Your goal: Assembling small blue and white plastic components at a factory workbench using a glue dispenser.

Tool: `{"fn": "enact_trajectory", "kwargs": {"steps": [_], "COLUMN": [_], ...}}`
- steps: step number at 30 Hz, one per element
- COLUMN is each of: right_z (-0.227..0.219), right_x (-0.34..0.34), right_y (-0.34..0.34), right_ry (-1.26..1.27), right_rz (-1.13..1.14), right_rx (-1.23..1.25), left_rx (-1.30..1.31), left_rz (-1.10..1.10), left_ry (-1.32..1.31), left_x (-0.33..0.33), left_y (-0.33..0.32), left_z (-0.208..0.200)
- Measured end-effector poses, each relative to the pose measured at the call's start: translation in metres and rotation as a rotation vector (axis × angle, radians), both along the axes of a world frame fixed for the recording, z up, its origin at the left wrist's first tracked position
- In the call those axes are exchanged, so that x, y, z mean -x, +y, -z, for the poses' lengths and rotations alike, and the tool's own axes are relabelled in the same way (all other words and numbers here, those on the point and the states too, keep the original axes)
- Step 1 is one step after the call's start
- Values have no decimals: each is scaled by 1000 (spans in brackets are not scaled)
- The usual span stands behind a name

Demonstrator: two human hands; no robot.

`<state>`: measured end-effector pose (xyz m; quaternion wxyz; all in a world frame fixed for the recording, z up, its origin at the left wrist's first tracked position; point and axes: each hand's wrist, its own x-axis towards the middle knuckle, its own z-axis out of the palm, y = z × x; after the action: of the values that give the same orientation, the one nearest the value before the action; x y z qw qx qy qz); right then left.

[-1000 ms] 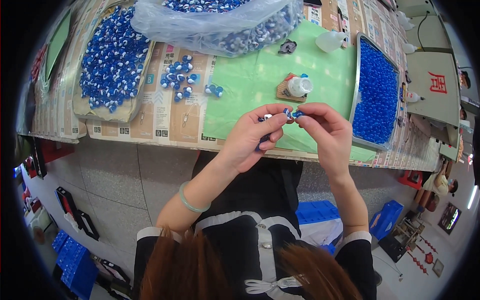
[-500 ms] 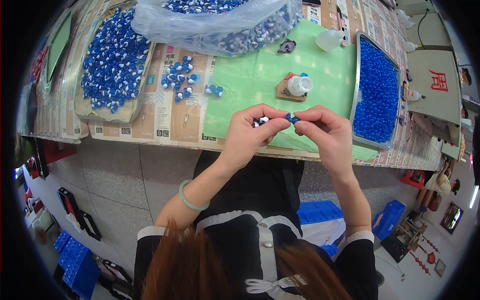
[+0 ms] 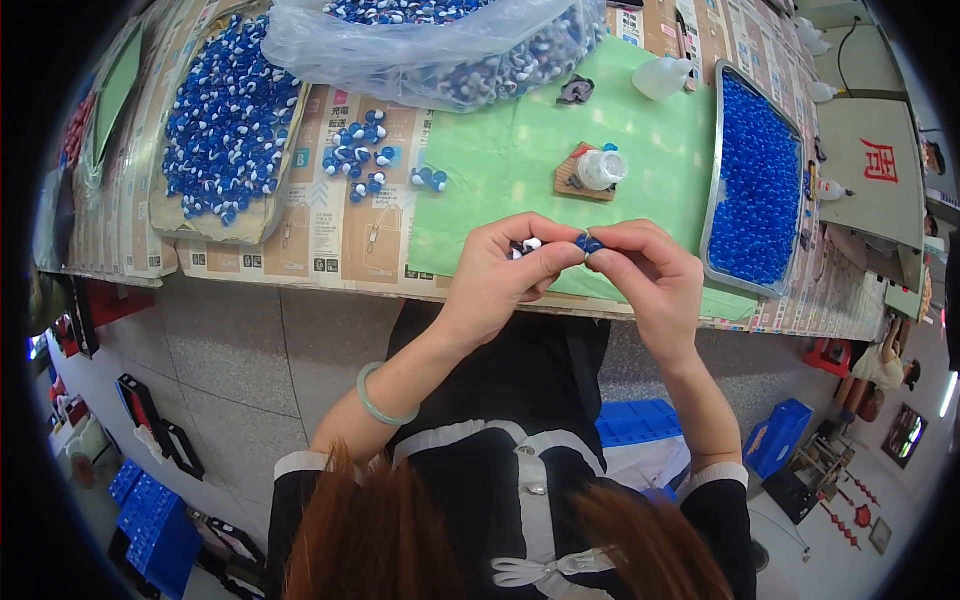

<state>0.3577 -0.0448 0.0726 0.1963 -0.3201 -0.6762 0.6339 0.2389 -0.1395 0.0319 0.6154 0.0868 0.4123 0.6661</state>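
Over the front edge of the green sheet (image 3: 480,180), my two hands meet at a small dark-blue bead piece (image 3: 589,243). My left hand (image 3: 500,265) pinches one end of it between thumb and forefinger, and its curled fingers also hold a few blue-and-white bead pieces (image 3: 524,248). From the other side, my right hand (image 3: 655,268) grips the same blue piece with thumb and fingertips. Just beyond my hands stands a small clear bottle (image 3: 601,171) on a brown block (image 3: 572,182). Fine detail between the fingertips is too small to make out.
Blue-and-white bead pieces fill a tray (image 3: 272,205) at left and a clear plastic bag (image 3: 350,62) at the back. A metal tray (image 3: 712,215) of blue beads lies at right. Loose bead pieces (image 3: 358,155) sit left of the sheet. A white squeeze bottle (image 3: 660,78) lies farther back.
My hands have shifted very slightly, and the blue bead piece sits a little lower and turned between my fingertips. The things on the table have stayed put.
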Motion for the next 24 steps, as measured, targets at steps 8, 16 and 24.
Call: {"fn": "enact_trajectory", "kwargs": {"steps": [8,16,24], "right_z": [-6,0,0], "right_x": [-4,-9,-9], "right_y": [-4,-3,-6], "right_ry": [10,40,48], "right_rz": [28,-69,-33], "right_rx": [123,-193,-92], "left_rx": [-40,-47,-51], "left_rz": [1,48,42], "left_ry": [72,-4,50], "left_x": [-2,1,-2], "left_y": [-1,-1,-2], "left_z": [-2,-8,-9]}}
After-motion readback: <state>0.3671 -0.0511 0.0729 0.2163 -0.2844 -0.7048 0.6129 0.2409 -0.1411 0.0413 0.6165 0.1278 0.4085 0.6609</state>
